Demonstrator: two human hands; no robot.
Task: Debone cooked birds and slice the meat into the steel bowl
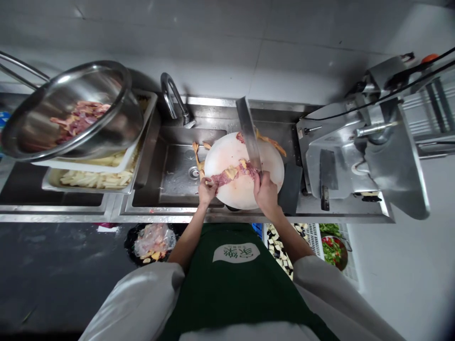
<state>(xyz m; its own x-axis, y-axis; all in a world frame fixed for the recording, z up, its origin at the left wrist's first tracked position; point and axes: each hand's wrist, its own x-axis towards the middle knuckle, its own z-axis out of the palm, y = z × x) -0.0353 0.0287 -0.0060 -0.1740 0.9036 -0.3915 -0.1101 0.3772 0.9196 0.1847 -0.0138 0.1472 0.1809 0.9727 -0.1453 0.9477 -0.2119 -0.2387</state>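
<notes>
A round white cutting board (231, 154) sits over the right part of the sink. A strip of raw poultry (231, 173) lies across its near half. My left hand (206, 192) is closed on the strip's left end. My right hand (265, 190) grips the handle of a cleaver (249, 132), whose blade points away from me, raised over the strip's right end. More poultry pieces (270, 140) lie at the board's far right edge, and a foot (197, 158) hangs off its left side.
A steel bowl (46, 128) holding cut meat rests tilted on stacked trays of pale sticks (95, 179) at left. Faucet (174, 99) stands behind the sink (174, 170). A meat slicer (359, 147) stands at right with a second cleaver (327, 177). Bins of chopped vegetables (330, 246) sit below.
</notes>
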